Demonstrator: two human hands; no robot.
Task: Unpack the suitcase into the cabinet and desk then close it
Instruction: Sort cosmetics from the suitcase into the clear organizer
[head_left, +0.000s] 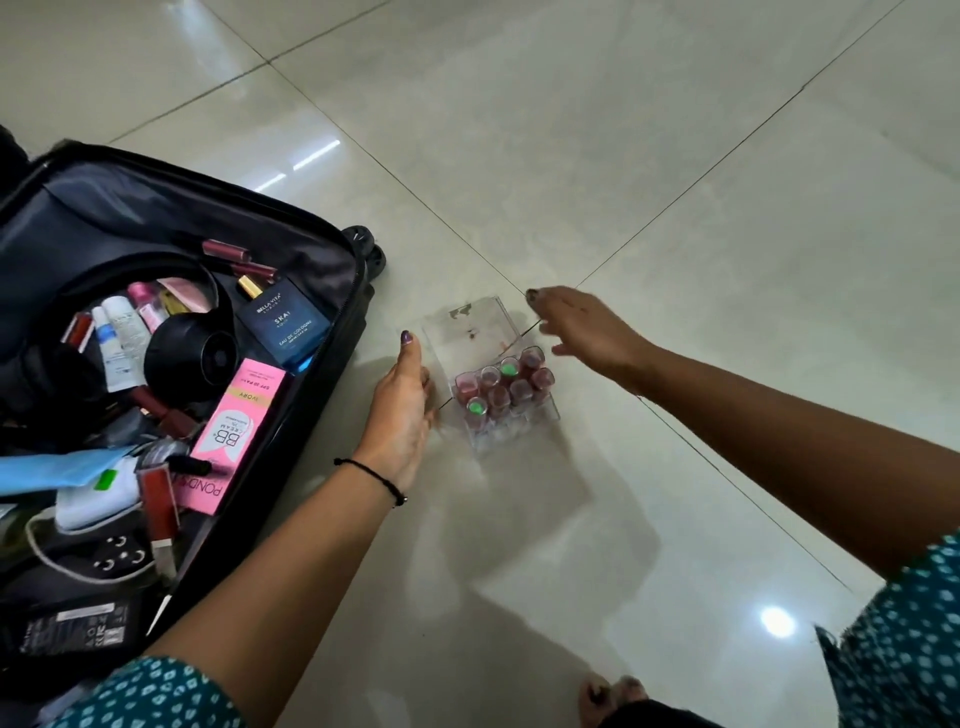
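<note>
While the black hard-shell suitcase (156, 208) lies open on the pale glossy floor tiles (675, 208) at my left, I see both hands out over a clear plastic lipstick organiser (467, 327) standing on the floor just right of the case. The suitcase's long axis runs away from me, leaning a little rightward, with its wheeled end pointing to the far side. It is crowded with a dark blue cologne box (283, 325), a pink BB cream carton (239, 431), black over-ear headphones (187, 353) and loose tubes. The organiser's long side also runs away from me, its far end tipping slightly left. The near half holds upright reddish lipsticks (504, 389), tops facing up, two of them green-topped, and the far half is bare. The left hand (400, 410), a black thread bracelet (371, 475) at its wrist, sits between case and organiser with fingers straight and thumb pointing away, grasping nothing. I cannot tell whether its fingers touch the organiser's left wall. The right hand (587, 332) hovers by the organiser's far right corner, fingers spread and slack, holding nothing. Teal patterned sleeves (150, 696) show at the bottom edge.
</note>
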